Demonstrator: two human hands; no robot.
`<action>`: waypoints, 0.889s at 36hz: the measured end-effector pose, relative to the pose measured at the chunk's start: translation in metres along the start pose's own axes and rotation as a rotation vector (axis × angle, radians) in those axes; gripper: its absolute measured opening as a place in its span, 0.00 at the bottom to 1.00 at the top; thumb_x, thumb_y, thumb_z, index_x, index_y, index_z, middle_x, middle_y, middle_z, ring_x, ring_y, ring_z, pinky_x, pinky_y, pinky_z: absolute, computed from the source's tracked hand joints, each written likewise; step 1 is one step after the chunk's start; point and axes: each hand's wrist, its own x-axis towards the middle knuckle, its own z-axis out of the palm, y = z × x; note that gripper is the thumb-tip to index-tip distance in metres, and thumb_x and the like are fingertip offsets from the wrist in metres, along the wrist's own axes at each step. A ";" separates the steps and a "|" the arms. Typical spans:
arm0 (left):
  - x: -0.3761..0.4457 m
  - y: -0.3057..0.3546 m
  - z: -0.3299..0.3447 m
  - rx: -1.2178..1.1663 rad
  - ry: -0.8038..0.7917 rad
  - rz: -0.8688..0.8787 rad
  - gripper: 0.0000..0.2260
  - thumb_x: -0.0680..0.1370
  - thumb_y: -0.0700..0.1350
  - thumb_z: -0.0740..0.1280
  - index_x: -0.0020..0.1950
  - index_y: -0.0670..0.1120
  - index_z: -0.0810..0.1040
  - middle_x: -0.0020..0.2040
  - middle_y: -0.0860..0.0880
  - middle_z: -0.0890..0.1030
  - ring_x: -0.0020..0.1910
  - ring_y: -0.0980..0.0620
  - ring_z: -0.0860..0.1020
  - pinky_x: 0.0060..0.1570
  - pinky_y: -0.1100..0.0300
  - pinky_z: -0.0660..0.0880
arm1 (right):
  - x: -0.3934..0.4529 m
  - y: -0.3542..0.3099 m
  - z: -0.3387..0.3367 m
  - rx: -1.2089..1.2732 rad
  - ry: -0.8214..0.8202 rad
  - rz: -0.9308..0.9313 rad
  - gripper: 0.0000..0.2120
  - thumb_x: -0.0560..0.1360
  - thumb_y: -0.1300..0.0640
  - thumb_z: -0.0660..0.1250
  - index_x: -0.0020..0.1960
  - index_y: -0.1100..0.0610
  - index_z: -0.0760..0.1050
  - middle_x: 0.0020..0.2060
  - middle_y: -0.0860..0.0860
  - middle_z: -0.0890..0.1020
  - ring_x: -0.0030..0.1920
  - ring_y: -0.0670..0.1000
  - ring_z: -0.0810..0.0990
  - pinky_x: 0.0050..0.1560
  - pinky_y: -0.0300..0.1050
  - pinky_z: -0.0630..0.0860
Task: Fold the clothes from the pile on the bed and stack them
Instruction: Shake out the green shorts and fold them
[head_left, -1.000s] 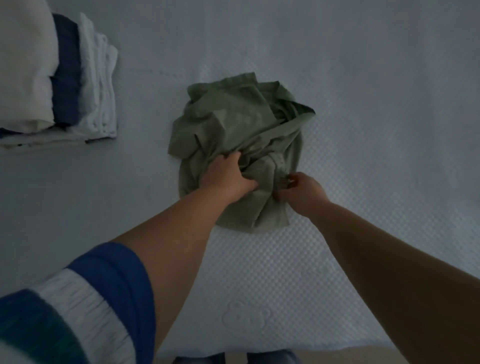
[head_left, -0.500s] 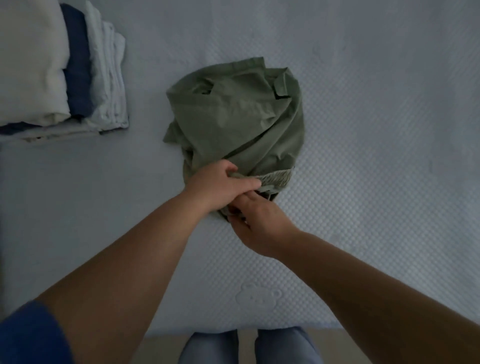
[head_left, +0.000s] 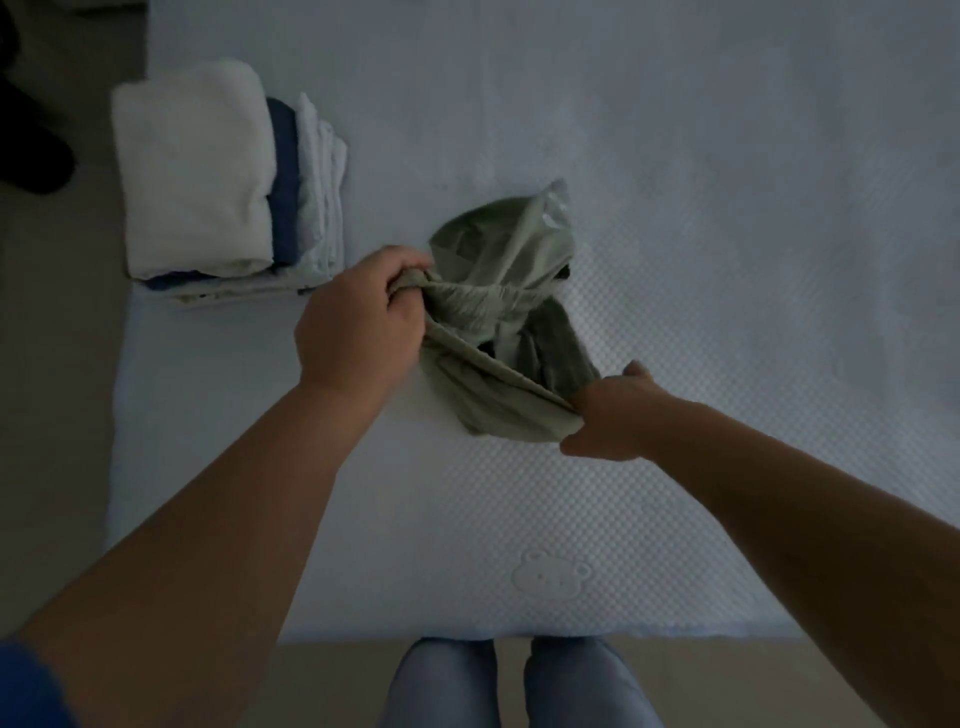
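Gripping opposite ends of one stretched edge, both hands hold the green garment (head_left: 498, 312) above the bed (head_left: 727, 208). The left hand (head_left: 358, 322) has its fingers curled tight round a bunched, gathered band, probably an elastic waistband, though the light is too dim to be sure. The right hand (head_left: 613, 415) pinches the other end of the same edge between thumb and fingers, lower and nearer the person. Holding it this way, I judge, is meant to pull the opening taut so the crumpled cloth hangs free and its shape can be found before it is laid flat. The rest of the garment sags between and behind the hands in twisted folds, its far part apparently resting on the bed; a pale shiny patch shows at its upper edge, and I cannot tell what that is.

Off to the left, near the bed's corner, sits the stack of folded clothes (head_left: 208, 171): a thick white piece on top, dark blue and pale layers beneath. It lies well apart from the green piece, leaving working room between.

No writing or brand label can be read anywhere. The only mark is an embossed bear face (head_left: 550, 574) in the bed's quilted cover, near its front edge, just beyond the person's knees (head_left: 514, 686).
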 end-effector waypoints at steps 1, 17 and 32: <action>0.004 0.005 -0.014 -0.024 0.032 -0.008 0.14 0.75 0.40 0.59 0.51 0.53 0.80 0.42 0.53 0.79 0.41 0.51 0.75 0.42 0.57 0.72 | -0.005 0.000 -0.007 -0.039 -0.022 0.004 0.10 0.73 0.42 0.59 0.41 0.47 0.69 0.33 0.43 0.73 0.36 0.43 0.69 0.63 0.53 0.56; 0.005 0.028 -0.147 -0.154 -0.153 -0.295 0.05 0.75 0.42 0.62 0.46 0.46 0.77 0.36 0.51 0.74 0.34 0.56 0.71 0.31 0.64 0.65 | -0.188 -0.002 -0.088 -0.104 -0.069 0.203 0.28 0.77 0.34 0.47 0.64 0.48 0.73 0.51 0.45 0.79 0.52 0.47 0.73 0.60 0.46 0.59; -0.009 0.088 -0.179 -0.114 -0.005 -0.032 0.05 0.76 0.42 0.59 0.44 0.52 0.71 0.37 0.55 0.70 0.35 0.56 0.68 0.30 0.62 0.61 | -0.265 0.015 -0.153 0.345 0.597 0.826 0.07 0.74 0.63 0.64 0.48 0.65 0.77 0.31 0.53 0.75 0.30 0.49 0.73 0.27 0.41 0.69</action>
